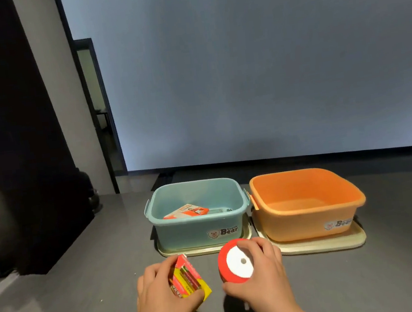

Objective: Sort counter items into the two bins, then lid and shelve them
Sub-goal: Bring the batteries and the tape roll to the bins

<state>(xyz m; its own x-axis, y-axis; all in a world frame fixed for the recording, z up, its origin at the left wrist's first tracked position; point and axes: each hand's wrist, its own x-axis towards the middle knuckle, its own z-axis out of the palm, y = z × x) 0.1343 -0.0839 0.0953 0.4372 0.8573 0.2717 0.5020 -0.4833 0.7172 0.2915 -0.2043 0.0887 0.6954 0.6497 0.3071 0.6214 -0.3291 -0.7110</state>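
Bins stand on the grey counter (60, 290) before me, two in number: one blue bin (198, 232) on the left and one orange bin (308, 218) on the right, just beside each other. Each bin sits on one pale cream lid (324, 243), so I count two lids, both lying flat under the bins. In the blue bin I see one flat packet (185, 211) with red and white print, and next to it something dark that I cannot make out. The bottom of the orange bin, as far as I see it, is bare.

Nearer to me are my two hands. My left hand (157, 296) has its fingers and thumb curled round one pack of batteries (189, 278), red and yellow, tilted up from the counter. My right hand (263, 275) grips one roll of red ribbon (235, 262) with a white centre, the fingers over its far edge and the thumb under its near edge. Both things are in front of the bins, close to the blue one's lid.
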